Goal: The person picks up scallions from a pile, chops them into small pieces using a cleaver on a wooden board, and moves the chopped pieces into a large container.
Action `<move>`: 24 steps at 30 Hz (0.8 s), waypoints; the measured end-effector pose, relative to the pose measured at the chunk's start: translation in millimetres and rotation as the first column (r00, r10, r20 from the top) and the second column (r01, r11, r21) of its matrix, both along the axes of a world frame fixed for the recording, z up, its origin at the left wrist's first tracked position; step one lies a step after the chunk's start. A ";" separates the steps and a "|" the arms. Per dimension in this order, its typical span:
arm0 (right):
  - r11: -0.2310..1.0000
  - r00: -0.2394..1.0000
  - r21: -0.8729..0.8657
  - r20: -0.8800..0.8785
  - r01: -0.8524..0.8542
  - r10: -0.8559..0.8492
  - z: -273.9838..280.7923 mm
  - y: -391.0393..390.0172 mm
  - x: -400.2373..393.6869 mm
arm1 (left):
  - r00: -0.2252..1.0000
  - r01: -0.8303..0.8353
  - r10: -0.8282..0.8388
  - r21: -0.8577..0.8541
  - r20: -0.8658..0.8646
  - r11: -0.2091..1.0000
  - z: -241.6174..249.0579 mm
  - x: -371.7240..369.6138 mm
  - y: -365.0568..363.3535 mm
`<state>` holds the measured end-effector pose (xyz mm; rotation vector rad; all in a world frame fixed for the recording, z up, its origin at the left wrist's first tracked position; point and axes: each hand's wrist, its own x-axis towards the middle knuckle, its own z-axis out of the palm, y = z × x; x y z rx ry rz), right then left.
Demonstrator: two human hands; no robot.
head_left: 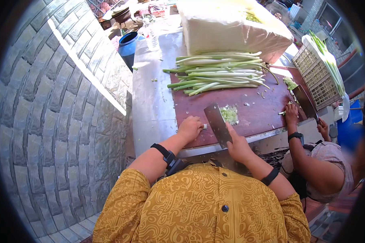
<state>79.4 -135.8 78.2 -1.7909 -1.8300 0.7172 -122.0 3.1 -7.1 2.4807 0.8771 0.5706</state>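
Note:
My right hand (pixel 239 146) is closed around the handle end of a broad cleaver (pixel 218 124), its index finger along the blade. To the left of the blade, my left hand (pixel 190 128) has its fingers curled on a short pale piece of green onion (pixel 204 126) on the reddish-brown board (pixel 247 115). A small heap of chopped green onion (pixel 230 115) lies just right of the blade. Farther back on the board, long green onions (pixel 223 73) lie side by side in a thick bundle.
A co-worker (pixel 318 162) at the right holds another cleaver (pixel 305 102) beside more chopped pieces. Behind stand a large plastic-wrapped block (pixel 231 30), a crate (pixel 318 73) with onions and a clear bottle (pixel 151 36). Left are a blue barrel (pixel 128 47) and a brick wall (pixel 61 121).

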 end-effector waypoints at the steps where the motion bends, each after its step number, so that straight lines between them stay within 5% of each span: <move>1: 1.000 1.000 0.002 0.001 0.002 -0.002 -0.4 -1.2 0.2 | 1.000 0.011 -0.011 0.011 0.003 1.000 -1.5 0.5 0.7; 10: 0.994 0.990 -0.109 0.141 0.026 -0.011 7.6 -7.5 -12.1 | 0.978 -0.170 0.178 -0.073 0.114 0.983 -5.6 21.8 -15.3; 24: 0.956 0.949 -0.292 0.289 -0.038 0.126 20.8 1.2 -32.2 | 0.977 -0.123 0.126 -0.030 0.172 0.992 -4.5 19.4 -13.1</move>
